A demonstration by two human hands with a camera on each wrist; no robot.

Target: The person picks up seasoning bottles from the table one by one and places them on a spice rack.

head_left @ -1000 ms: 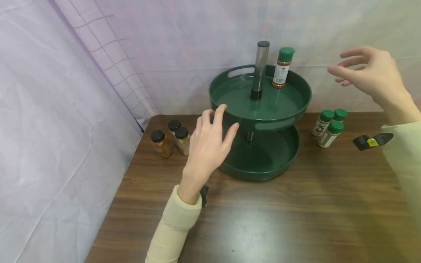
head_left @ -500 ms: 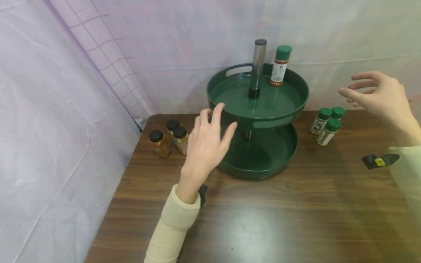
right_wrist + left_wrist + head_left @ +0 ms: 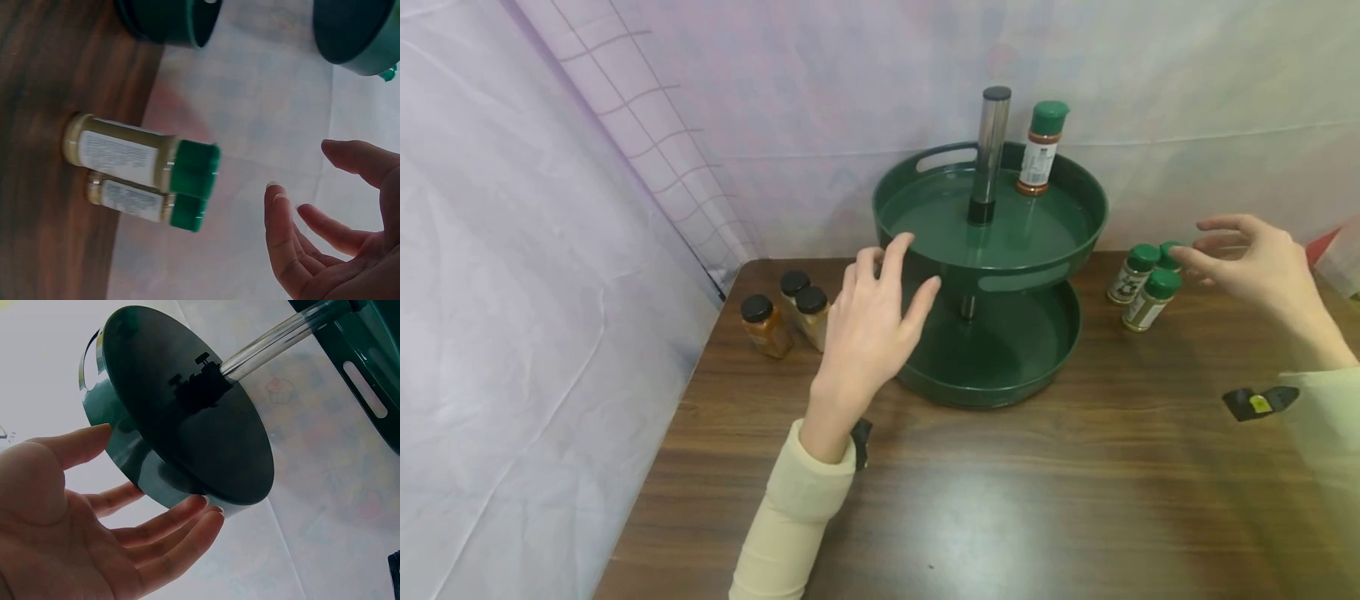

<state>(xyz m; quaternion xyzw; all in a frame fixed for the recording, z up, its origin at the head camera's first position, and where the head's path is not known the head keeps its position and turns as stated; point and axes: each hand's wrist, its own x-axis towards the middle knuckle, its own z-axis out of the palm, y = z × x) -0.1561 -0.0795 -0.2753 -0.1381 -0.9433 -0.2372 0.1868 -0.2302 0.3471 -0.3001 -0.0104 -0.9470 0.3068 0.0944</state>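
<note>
My left hand (image 3: 868, 321) is at the near left rim of the green two-tier turntable (image 3: 917, 250), fingers spread and loosely bent. The left wrist view shows its thumb and fingertips right at the outer wall of the upper tray (image 3: 134, 453). My right hand (image 3: 1258, 258) hovers beside three green-capped spice jars (image 3: 1146, 308) on the right, thumb and fingers apart with nothing between them. In the right wrist view, two of these jars (image 3: 119, 153) stand a short way from the fingertips. One red-brown spice jar with a green cap (image 3: 1037, 158) stands on the upper tray.
Three black-capped spice jars (image 3: 767, 329) stand left of the turntable, partly behind my left hand. A metal post (image 3: 992, 142) rises through the upper tray. The wooden table (image 3: 1037, 492) meets a white cloth backdrop (image 3: 805, 108). A red-and-white thing (image 3: 1337, 254) shows at the right edge.
My right hand has come down from beside the upper tray to the green-capped jars on the table. My left hand stays at the rim, and the jars keep their places.
</note>
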